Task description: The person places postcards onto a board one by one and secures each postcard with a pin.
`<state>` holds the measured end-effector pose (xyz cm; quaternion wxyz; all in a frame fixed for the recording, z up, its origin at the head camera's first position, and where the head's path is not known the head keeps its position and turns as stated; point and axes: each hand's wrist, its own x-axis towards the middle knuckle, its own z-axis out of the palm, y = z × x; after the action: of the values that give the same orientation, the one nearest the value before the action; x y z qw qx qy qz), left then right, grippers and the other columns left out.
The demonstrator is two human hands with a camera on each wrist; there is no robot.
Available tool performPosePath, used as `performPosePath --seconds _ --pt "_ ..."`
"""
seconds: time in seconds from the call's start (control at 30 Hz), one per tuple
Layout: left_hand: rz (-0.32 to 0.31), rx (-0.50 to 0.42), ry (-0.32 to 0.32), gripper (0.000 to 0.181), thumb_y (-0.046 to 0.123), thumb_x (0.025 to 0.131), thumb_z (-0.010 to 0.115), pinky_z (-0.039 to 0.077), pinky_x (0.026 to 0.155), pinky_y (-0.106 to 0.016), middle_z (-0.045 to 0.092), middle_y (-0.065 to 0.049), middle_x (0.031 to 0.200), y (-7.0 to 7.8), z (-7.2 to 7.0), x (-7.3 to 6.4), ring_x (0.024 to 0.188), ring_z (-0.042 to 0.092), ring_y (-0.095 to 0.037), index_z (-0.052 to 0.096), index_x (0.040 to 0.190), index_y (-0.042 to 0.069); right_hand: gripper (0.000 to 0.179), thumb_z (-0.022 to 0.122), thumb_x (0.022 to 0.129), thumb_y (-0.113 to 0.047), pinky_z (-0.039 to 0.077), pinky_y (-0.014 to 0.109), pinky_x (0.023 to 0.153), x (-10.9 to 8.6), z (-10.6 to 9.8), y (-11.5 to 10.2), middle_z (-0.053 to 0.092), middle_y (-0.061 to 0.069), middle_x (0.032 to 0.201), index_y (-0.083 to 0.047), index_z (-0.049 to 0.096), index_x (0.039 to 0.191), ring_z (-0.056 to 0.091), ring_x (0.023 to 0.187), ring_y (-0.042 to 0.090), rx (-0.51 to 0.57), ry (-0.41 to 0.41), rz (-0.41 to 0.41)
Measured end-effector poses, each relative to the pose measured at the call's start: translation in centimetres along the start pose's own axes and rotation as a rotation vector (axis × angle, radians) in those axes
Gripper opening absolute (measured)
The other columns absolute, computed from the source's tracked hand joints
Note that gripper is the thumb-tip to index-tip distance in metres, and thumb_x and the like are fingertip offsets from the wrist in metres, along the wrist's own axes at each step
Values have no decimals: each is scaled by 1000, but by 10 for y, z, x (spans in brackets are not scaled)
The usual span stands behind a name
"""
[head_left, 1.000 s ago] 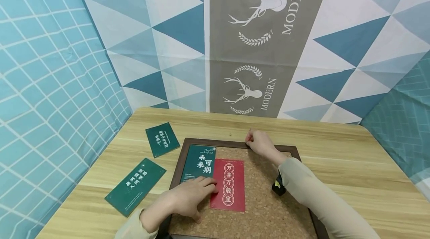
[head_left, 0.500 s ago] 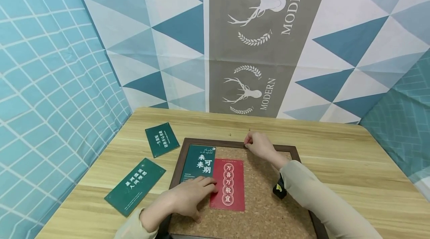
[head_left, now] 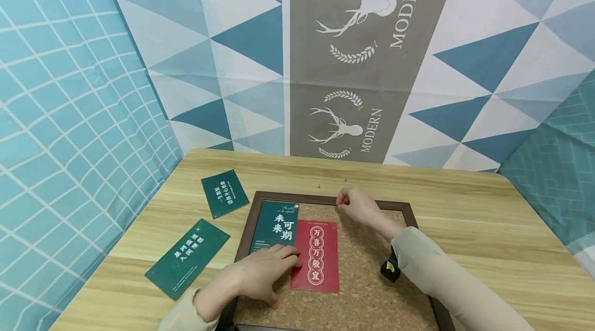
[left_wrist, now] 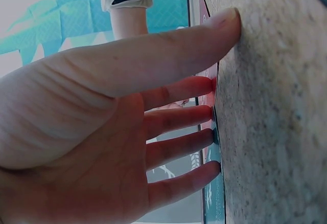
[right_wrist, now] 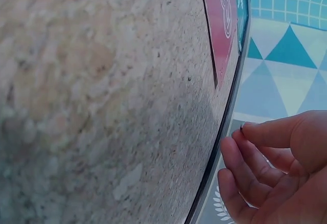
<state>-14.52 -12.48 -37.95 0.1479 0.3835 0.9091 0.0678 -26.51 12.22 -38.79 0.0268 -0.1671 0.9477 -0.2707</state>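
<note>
My left hand rests with fairly straight fingers on the red card and the green card beside it. Its thumb touches the cork board. Above the board's far edge, my right hand pinches a tiny dark-tipped thumbtack between thumb and index finger; most of the tack is hidden by the fingertips. The red card's upper edge lies just below this hand. A shiny tack head shows at the green card's upper right corner.
Two more small tacks lie behind the board, a nearer one and a farther one. To the left are a large green card and a smaller green card. A dark wooden frame borders the cork.
My right hand has drawn back from behind the frame toward the red card, moving slightly nearer and left. The left hand and the cards stay where they were.
</note>
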Motion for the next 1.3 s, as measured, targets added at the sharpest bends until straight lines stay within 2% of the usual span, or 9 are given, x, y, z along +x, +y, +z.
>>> performPosePath --seconds 0.3,0.57,0.8,1.1,1.3 --pt "-1 -6 -3 74 33 61 83 38 97 -37 41 3 136 0 -1 0 122 39 -16 48 126 23 5 62 83 -7 40 25 56 -3 0 0 62 1 72 -8 64 80 52 61 10 29 -29 0" --pt "2 -9 6 74 32 61 83 39 97 -38 41 3 135 0 -1 0 122 39 -16 48 125 22 6 62 83 -5 39 26 54 -7 2 -1 61 2 70 -9 63 78 48 57 10 59 -60 -27" --pt "5 -10 16 73 32 61 83 39 96 -39 42 2 135 0 0 0 121 40 -16 49 125 22 6 61 84 -5 40 26 55 -10 4 -2 62 0 72 -9 63 79 49 60 10 61 -67 -60" --pt "15 2 19 73 32 61 84 39 97 -38 42 2 135 -2 1 1 121 40 -17 49 124 23 3 63 83 -5 41 25 55 -13 6 -5 62 1 70 -4 66 81 51 61 9 90 -68 -26" --pt "11 4 18 74 33 60 84 39 97 -39 42 2 135 -2 1 1 122 40 -17 49 124 23 5 65 81 -3 40 23 54 -16 8 -5 62 1 69 -6 65 78 51 60 7 87 -71 -50"
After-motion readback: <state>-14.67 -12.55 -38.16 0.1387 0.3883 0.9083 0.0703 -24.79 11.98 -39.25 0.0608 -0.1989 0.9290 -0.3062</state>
